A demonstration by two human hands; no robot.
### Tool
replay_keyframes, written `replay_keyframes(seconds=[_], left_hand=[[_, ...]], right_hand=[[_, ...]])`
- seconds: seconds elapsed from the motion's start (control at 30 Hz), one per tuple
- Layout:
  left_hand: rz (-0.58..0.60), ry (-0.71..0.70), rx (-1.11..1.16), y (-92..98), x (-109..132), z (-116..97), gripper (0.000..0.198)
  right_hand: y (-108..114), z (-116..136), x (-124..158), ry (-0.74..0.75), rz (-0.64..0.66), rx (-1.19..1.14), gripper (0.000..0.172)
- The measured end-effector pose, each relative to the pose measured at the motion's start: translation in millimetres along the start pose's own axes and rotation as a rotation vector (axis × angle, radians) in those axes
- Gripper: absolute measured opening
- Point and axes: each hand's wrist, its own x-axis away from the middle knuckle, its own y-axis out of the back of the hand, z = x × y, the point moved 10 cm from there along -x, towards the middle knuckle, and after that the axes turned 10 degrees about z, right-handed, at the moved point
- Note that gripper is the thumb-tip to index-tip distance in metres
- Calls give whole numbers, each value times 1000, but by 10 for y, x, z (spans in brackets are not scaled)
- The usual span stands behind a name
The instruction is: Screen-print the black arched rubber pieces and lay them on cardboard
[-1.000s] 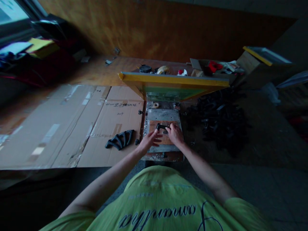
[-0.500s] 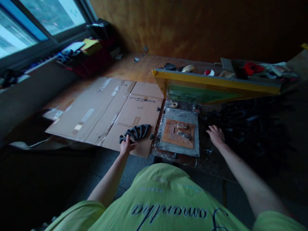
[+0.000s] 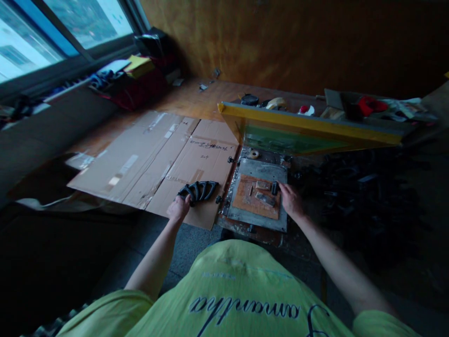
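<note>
My left hand [image 3: 178, 208] is closed at the near end of a fanned row of curved black plastic parts [image 3: 198, 190] lying on flattened cardboard [image 3: 154, 154]; it seems to grip one of them. My right hand [image 3: 291, 200] rests at the right edge of a grey metal plate [image 3: 257, 194] with an orange-brown jig [image 3: 256, 199] on it, fingers pinched on a small black part [image 3: 274, 187]. A yellow-framed printing screen [image 3: 308, 125] stands tilted up above the plate.
A dark heap of black plastic parts [image 3: 358, 187] lies right of the plate. Tape rolls [image 3: 275, 103], a red object [image 3: 366, 105] and clutter sit behind the screen on the wooden bench. A window [image 3: 52, 28] with piled items is at the left.
My left hand left the jig and carried a black part to the row on the cardboard. My right hand reached to the heap on the right, then came back to the plate with a black part.
</note>
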Motion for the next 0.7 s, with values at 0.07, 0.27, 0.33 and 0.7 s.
replay_keyframes(seconds=[0.07, 0.27, 0.33, 0.7], left_hand=[[-184, -169, -204, 37, 234, -321, 55], [-194, -303, -416, -389, 487, -813, 69], [-211, -266, -425, -410, 444, -812, 73], [-141, -282, -412, -412, 15, -756, 57]], right_hand=[[-99, 376, -57, 129, 7, -5, 43], [-224, 745, -230, 248, -57, 47, 27], [-224, 790, -259, 273, -82, 53, 27], [-312, 754, -169, 236, -174, 12, 38]])
